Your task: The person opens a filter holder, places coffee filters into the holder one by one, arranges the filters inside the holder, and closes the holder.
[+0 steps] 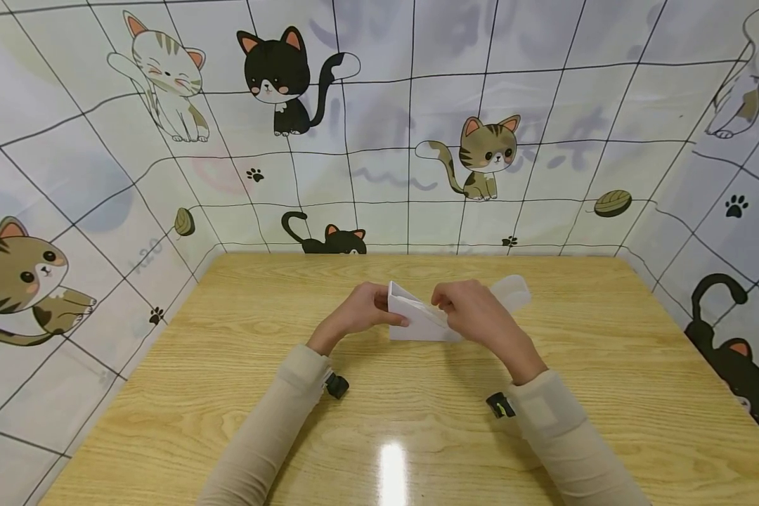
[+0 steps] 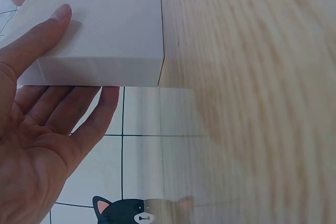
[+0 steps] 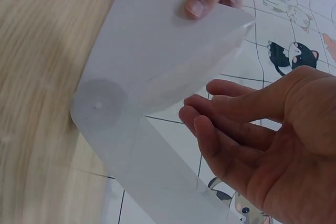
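Note:
A slim white box (image 1: 414,325) stands on its long edge on the table, its slanted opening facing up and right. My left hand (image 1: 362,309) grips its left end, the thumb on the near face and the fingers behind. A translucent white flap (image 3: 152,161) is swung out from a round pivot at the box's corner. Pale, thin, sheet-like contents (image 3: 197,72) show along the opening; their kind is unclear. My right hand (image 3: 262,145) hovers beside that opening with loosely bent fingers, and nothing shows between them in the right wrist view.
The wood-grain table (image 1: 278,436) extends around both forearms. Cat-patterned, grid-lined sheeting (image 1: 379,176) rises behind it and along both sides. Small black devices, one at the left cuff (image 1: 336,386) and one at the right cuff (image 1: 500,405), sit near the wrists.

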A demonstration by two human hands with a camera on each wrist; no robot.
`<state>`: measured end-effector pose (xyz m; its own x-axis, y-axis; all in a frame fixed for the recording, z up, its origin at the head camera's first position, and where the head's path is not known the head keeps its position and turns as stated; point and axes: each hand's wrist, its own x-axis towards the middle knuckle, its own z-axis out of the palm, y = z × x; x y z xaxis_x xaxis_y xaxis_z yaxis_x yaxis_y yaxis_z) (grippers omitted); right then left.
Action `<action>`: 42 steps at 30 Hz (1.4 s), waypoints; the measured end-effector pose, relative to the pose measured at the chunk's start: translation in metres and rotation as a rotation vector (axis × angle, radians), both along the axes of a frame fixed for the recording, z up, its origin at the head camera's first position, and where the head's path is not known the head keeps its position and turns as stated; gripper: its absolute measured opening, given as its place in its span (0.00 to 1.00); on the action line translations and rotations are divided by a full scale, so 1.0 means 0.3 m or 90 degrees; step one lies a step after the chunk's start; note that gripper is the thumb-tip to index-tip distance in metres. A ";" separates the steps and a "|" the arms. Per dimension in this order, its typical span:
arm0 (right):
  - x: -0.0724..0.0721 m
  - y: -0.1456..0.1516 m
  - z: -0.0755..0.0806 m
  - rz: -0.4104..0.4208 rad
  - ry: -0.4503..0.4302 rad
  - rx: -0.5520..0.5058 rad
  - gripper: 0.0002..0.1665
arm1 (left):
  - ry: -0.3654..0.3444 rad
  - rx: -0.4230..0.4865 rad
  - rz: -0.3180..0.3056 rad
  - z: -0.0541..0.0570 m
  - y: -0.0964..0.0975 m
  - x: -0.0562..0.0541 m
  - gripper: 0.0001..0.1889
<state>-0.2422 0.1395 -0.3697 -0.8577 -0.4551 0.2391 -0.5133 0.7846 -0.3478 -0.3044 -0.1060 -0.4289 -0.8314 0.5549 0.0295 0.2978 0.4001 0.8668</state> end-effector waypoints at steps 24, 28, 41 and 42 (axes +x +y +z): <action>0.023 0.200 0.142 -0.058 -0.012 -0.085 0.10 | 0.000 -0.006 -0.005 0.005 0.010 -0.003 0.19; 0.025 0.240 0.155 -0.083 -0.015 -0.132 0.12 | 0.001 -0.005 -0.008 0.004 0.011 -0.004 0.19; 0.004 0.388 0.143 -0.019 -0.092 -0.137 0.40 | -0.003 -0.008 0.005 0.010 0.006 0.012 0.18; 0.001 0.394 0.140 -0.019 -0.106 -0.135 0.41 | -0.004 -0.008 0.006 0.010 0.006 0.013 0.19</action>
<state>-0.2418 0.2578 -0.3276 -0.9053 -0.3845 0.1803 -0.4132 0.6991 -0.5836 -0.3004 -0.1041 -0.4258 -0.8369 0.5471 0.0172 0.2886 0.4144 0.8631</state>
